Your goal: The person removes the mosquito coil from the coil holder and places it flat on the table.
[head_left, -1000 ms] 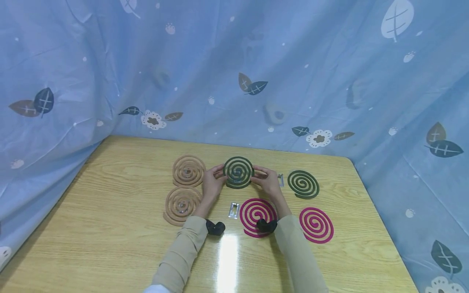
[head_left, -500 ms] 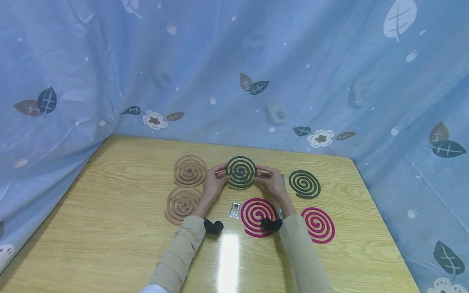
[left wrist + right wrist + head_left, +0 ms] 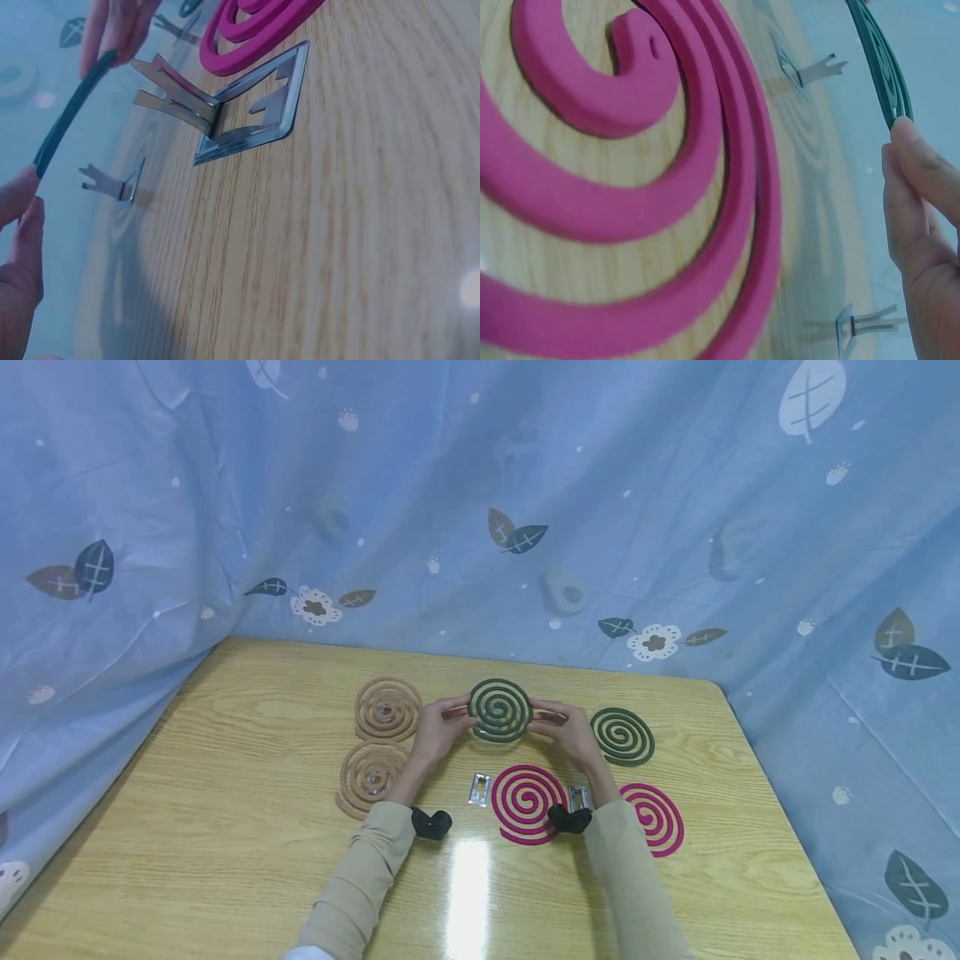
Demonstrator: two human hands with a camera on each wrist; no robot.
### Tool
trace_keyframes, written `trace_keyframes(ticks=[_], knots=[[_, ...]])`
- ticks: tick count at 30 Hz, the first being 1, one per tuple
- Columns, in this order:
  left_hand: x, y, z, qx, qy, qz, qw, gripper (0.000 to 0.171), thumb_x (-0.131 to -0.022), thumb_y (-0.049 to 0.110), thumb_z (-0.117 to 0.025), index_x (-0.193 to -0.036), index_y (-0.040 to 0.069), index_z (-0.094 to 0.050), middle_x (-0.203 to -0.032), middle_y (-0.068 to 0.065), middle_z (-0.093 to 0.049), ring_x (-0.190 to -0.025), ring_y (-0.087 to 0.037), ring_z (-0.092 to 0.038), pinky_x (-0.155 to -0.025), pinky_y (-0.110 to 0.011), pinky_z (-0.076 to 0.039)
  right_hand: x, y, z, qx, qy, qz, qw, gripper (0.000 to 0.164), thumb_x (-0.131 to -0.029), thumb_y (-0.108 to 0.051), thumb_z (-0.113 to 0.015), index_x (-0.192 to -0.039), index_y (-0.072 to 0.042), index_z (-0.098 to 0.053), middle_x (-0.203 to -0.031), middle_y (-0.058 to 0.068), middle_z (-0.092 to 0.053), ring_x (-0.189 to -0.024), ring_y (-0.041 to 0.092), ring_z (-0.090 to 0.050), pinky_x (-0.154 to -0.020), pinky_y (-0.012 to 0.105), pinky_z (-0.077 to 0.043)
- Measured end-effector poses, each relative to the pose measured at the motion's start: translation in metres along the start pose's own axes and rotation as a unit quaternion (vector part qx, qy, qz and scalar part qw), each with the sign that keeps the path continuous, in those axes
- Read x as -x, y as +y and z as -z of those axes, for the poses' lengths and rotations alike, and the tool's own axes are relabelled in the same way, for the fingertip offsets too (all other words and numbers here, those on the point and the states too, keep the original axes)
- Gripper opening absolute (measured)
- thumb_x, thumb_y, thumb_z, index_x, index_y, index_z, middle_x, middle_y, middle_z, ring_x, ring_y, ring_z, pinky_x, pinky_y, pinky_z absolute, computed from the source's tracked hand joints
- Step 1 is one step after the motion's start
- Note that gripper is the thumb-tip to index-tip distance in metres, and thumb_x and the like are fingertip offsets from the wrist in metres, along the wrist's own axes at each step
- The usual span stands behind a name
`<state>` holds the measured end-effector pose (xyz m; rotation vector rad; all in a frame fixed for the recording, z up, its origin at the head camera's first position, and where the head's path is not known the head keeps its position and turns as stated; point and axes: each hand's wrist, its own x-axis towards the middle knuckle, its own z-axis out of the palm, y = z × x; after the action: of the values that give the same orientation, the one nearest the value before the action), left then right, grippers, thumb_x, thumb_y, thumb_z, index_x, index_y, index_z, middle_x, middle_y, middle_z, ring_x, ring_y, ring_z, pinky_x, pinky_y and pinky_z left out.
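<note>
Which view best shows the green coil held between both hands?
Head view: it shows the green coil with its spiral clear. The left wrist view shows only its edge; the right wrist view shows it steeply foreshortened.

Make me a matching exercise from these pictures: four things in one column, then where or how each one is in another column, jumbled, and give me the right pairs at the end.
Column one
1. Leftmost green coil
2. Brown coils
3. Rightmost pink coil
4. Blue cloth

Column two
A. Partly covered by the right sleeve in the head view
B. Hanging behind the table
C. Held above the table between the left hand and right hand
D. To the left of the left hand, one nearer the camera than the other

Pairs: 1-C, 2-D, 3-A, 4-B
</note>
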<state>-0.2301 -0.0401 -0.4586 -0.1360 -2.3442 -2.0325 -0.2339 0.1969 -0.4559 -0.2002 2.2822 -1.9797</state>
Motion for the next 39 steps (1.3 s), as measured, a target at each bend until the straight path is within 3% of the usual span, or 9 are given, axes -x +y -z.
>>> trace_keyframes(ticks=[8, 12, 19, 23, 31, 39], knots=[[0.002, 0.003, -0.002, -0.019, -0.012, -0.009, 0.9997, 0.042, -0.081, 0.001, -0.075, -0.121, -0.003, -0.063, -0.113, -0.019, -0.061, -0.105, -0.031, -0.062, -0.087, -0.029, -0.056, 0.003, -0.004, 0.009, 0.046, 0.013, 0.01, 0.999, 0.041, -0.081, 0.001, -0.073, -0.12, 0.006, -0.062, -0.124, 0.022, -0.06, -0.099, 0.014, -0.063, -0.086, 0.022, -0.054], [0.001, 0.005, -0.004, -0.026, -0.02, -0.018, 0.9993, 0.04, -0.081, 0.0, -0.074, -0.119, -0.003, -0.064, -0.109, -0.018, -0.062, -0.104, -0.03, -0.063, -0.085, -0.028, -0.056, 0.006, -0.007, 0.013, 0.042, 0.015, 0.006, 0.999, 0.039, -0.082, 0.001, -0.072, -0.119, 0.007, -0.062, -0.123, 0.023, -0.06, -0.095, 0.01, -0.065, -0.085, 0.023, -0.055], [0.0, 0.004, -0.009, -0.025, -0.035, -0.016, 0.9989, 0.035, -0.08, -0.003, -0.074, -0.113, -0.007, -0.066, -0.107, -0.021, -0.065, -0.098, -0.03, -0.065, -0.079, -0.027, -0.058, 0.011, -0.006, 0.022, 0.05, 0.016, 0.001, 0.999, 0.038, -0.083, 0.0, -0.072, -0.119, 0.007, -0.062, -0.121, 0.025, -0.061, -0.101, 0.019, -0.065, -0.086, 0.022, -0.055], [0.0, 0.004, -0.013, -0.029, -0.04, -0.013, 0.9987, 0.036, -0.079, -0.003, -0.074, -0.114, -0.007, -0.065, -0.11, -0.022, -0.065, -0.099, -0.031, -0.065, -0.081, -0.027, -0.057, 0.014, -0.005, 0.025, 0.054, 0.014, -0.003, 0.998, 0.038, -0.082, 0.0, -0.072, -0.118, 0.008, -0.062, -0.12, 0.026, -0.061, -0.103, 0.026, -0.065, -0.085, 0.022, -0.055], [0.003, 0.008, -0.02, -0.024, -0.048, -0.012, 0.9985, 0.035, -0.08, -0.003, -0.073, -0.114, -0.006, -0.066, -0.114, -0.021, -0.063, -0.1, -0.033, -0.065, -0.082, -0.029, -0.058, 0.021, -0.003, 0.034, 0.042, 0.02, -0.014, 0.999, 0.039, -0.083, -0.001, -0.072, -0.12, 0.008, -0.061, -0.123, 0.025, -0.06, -0.093, 0.008, -0.066, -0.085, 0.022, -0.055], [0.003, 0.005, -0.028, -0.049, -0.063, -0.013, 0.9967, 0.036, -0.08, 0.001, -0.074, -0.115, -0.004, -0.066, -0.113, -0.02, -0.066, -0.099, -0.029, -0.066, -0.082, -0.029, -0.057, 0.025, -0.002, 0.044, 0.053, 0.012, -0.015, 0.998, 0.039, -0.084, -0.003, -0.072, -0.12, 0.007, -0.062, -0.126, 0.024, -0.058, -0.096, 0.009, -0.065, -0.085, 0.021, -0.055]])
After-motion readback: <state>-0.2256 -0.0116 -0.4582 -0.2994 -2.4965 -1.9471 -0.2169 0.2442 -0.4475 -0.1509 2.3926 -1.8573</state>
